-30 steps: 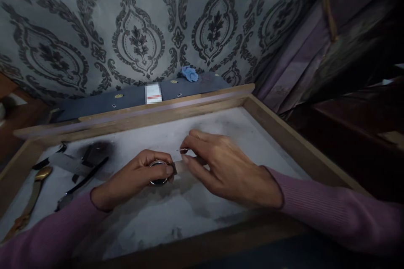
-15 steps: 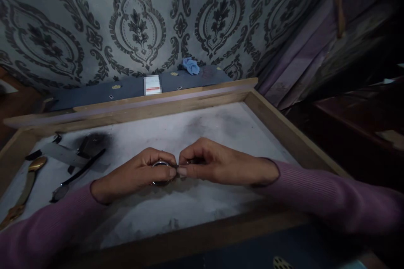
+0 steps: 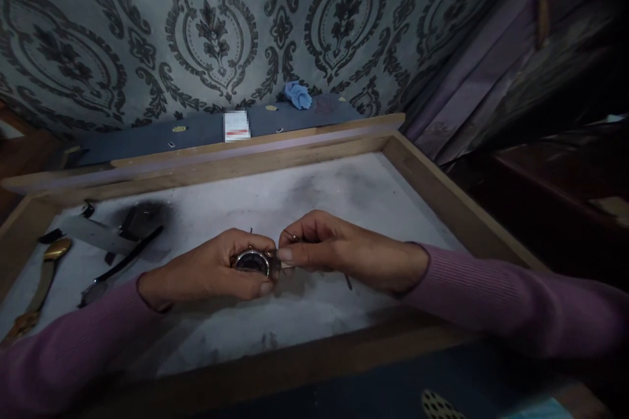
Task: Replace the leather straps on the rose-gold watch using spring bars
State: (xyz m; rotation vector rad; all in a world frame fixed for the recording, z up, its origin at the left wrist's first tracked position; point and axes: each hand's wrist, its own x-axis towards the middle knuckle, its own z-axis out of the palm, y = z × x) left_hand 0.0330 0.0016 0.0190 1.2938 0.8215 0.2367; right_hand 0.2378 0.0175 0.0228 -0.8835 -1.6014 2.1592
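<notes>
A round watch [image 3: 252, 263] with a silver rim and dark face sits between the thumb and fingers of my left hand [image 3: 211, 267], over the white bottom of a wooden tray [image 3: 422, 177]. My right hand [image 3: 339, 250] touches the watch's right side, with thumb and fingers pinched on what looks like its strap. A thin dark piece [image 3: 348, 283] shows below my right hand. At the tray's left lie a gold watch [image 3: 57, 249], a watch with a black strap [image 3: 128, 260] and a grey strap [image 3: 95, 234].
Behind the tray, a small white box [image 3: 236, 127] and a crumpled blue cloth [image 3: 298, 95] rest on a dark blue surface [image 3: 196, 133] against the patterned wall. Purple fabric [image 3: 472, 85] hangs at the right.
My left thumb has shifted down, so more of the watch face shows. My right fingers have moved slightly at the watch's edge, and the thin dark piece has come into view.
</notes>
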